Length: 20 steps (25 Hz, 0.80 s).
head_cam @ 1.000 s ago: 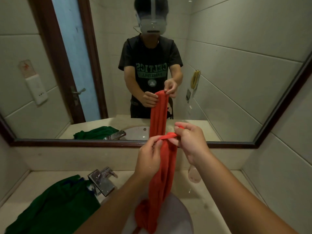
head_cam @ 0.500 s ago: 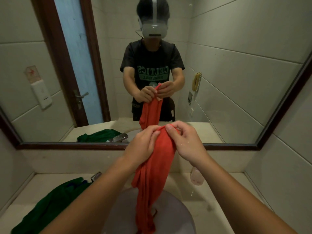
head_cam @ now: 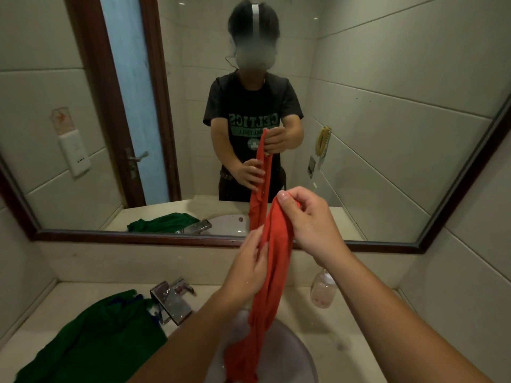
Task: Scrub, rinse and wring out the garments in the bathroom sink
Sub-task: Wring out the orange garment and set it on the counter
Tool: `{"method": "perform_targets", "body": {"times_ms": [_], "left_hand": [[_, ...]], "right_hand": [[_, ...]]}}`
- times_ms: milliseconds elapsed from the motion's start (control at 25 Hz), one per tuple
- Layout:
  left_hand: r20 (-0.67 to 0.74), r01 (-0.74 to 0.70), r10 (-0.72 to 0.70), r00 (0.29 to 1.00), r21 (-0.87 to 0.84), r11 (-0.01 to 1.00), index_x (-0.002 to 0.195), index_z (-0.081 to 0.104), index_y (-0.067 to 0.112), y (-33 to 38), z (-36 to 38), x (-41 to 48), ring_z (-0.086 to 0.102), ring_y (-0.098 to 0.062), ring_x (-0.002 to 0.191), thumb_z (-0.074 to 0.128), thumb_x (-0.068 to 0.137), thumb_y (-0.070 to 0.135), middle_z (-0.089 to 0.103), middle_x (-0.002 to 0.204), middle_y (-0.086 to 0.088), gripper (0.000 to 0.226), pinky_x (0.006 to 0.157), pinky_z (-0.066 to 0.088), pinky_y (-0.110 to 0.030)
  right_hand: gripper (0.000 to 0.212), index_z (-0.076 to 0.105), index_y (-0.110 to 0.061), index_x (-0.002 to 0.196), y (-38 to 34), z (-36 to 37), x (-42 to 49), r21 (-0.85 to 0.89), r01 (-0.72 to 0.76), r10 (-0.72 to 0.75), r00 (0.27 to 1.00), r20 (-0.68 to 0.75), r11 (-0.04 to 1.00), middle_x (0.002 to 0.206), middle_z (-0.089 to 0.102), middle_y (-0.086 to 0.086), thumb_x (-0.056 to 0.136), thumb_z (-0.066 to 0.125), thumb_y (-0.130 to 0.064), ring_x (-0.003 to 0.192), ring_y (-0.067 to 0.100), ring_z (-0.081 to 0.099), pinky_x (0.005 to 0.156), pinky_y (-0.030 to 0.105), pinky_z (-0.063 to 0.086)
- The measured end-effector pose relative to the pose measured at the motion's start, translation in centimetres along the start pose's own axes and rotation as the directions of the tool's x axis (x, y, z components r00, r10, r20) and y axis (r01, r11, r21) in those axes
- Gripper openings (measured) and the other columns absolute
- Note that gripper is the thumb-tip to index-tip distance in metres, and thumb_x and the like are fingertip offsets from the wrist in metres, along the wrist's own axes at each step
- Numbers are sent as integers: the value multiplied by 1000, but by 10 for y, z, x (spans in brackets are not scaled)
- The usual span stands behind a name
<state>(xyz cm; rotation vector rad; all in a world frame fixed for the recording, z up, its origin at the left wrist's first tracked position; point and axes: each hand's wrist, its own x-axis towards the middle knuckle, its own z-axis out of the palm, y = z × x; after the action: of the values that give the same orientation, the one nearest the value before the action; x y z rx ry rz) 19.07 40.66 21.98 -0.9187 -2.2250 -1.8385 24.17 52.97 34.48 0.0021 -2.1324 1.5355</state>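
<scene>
A wet red garment (head_cam: 272, 275) hangs as a long strip over the white sink (head_cam: 300, 355), its lower end bunched in the basin. My right hand (head_cam: 309, 219) pinches its top end, held high in front of the mirror. My left hand (head_cam: 249, 261) is lower, with its fingers closed around the middle of the strip. A green garment (head_cam: 91, 335) lies heaped on the counter to the left of the sink.
A chrome faucet (head_cam: 172, 299) stands at the sink's back left. A clear soap bottle (head_cam: 322, 290) sits on the counter at the back right. The large framed mirror (head_cam: 414, 246) reflects a person and a door. Tiled walls close in both sides.
My left hand has slid down the red garment from beside my right hand to its middle. The strip is now stretched longer, and the view has tilted down a little.
</scene>
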Motion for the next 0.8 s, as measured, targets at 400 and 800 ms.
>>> {"method": "perform_targets", "body": {"times_ms": [400, 800], "left_hand": [[-152, -131, 156, 976, 162, 978, 98, 65, 22, 10, -36, 16, 62, 1, 88, 52, 101, 44, 67, 90, 13, 25, 78, 48, -26], [-15, -188, 188, 982, -35, 982, 89, 75, 11, 137, -59, 97, 63, 0, 80, 78, 87, 20, 70, 86, 5, 10, 76, 48, -15]], "right_hand": [[20, 74, -22, 85, 12, -40, -8, -146, -5, -13, 993, -118, 989, 72, 67, -9, 101, 64, -30, 70, 5, 59, 69, 40, 53], [32, 74, -14, 121, -8, 13, -1, 458, -236, 228, 971, 74, 857, 110, 75, 19, 108, 50, -31, 97, 30, 72, 85, 41, 60]]}}
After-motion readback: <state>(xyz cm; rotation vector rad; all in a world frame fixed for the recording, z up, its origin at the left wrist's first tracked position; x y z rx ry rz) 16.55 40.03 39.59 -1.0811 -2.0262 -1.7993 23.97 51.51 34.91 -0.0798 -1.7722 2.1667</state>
